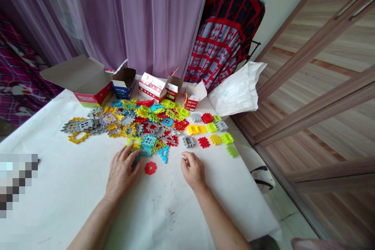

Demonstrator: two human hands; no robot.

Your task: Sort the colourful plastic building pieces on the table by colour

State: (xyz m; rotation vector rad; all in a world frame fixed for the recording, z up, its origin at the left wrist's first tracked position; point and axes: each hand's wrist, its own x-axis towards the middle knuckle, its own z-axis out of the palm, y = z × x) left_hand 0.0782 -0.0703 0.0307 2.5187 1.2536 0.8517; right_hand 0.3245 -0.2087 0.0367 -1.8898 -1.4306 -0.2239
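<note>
Two bare forearms (90,224) reach in over the white table (58,187). Between the hands, slightly nearer the left, a red disc (150,168) lies flat with nothing on it. Left hand (122,168): palm down at the pile's near edge, fingers loosely spread, thumb held apart; a blue piece shows beside the thumb, but whether it is gripped I cannot tell. Right hand (192,168): fingers curled in, thumb close to them, no piece showing; whether the tips meet I cannot tell.

Just beyond are a blue triangle (164,154), a blue window (148,142) and a yellow ring (134,143), the last near the left fingertips. Behind them spreads the mixed pile (113,127). To its right, gray, red, yellow and green pieces (216,139) sit apart in small groups.

The step in hand looks like picking over loose pieces. The next move, I judge, calls for a thumb-and-finger pinch on one piece's edge, drawn out flat so that overlapping neighbors are not dragged along.

Farther back stand cardboard boxes (151,86) and a white bag (236,90), then a purple curtain (140,15).
</note>
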